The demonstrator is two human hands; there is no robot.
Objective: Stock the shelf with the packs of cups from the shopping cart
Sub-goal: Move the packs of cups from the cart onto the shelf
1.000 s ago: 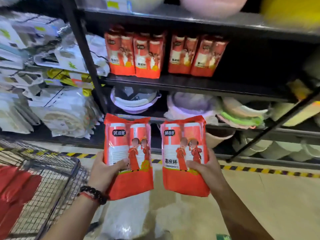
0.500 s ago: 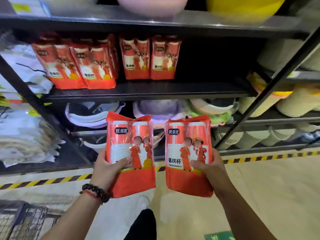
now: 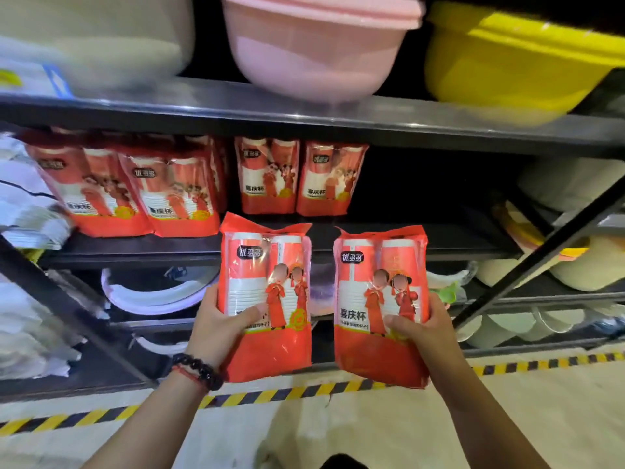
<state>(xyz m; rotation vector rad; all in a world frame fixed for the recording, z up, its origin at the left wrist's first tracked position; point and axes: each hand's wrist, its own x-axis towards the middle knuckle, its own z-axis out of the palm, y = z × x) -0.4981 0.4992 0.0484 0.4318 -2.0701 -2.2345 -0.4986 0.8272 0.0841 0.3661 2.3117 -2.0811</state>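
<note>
- Two red packs of cups are held upright in front of the shelving, one in each hand, clear of the shelf and touching nothing on it.
- The left pack is gripped by the left hand, the thumb laid across its front and the fingers wrapped behind its left edge.
- The right pack is gripped likewise by the right hand, thumb in front, fingers behind the right edge.
- The middle shelf already carries a row of stocked packs on its left and centre; its right part is seen dark and bare.
- The packs are judged light: stacked cups in thin glossy film.
- The film is likely slippery and the cups easily crushed, so a moderate squeeze is called for.
- A hold low on the side edges, as now, is judged best, the top seal being too limp.
- Above, a pink basin and a yellow basin are stored.
</note>
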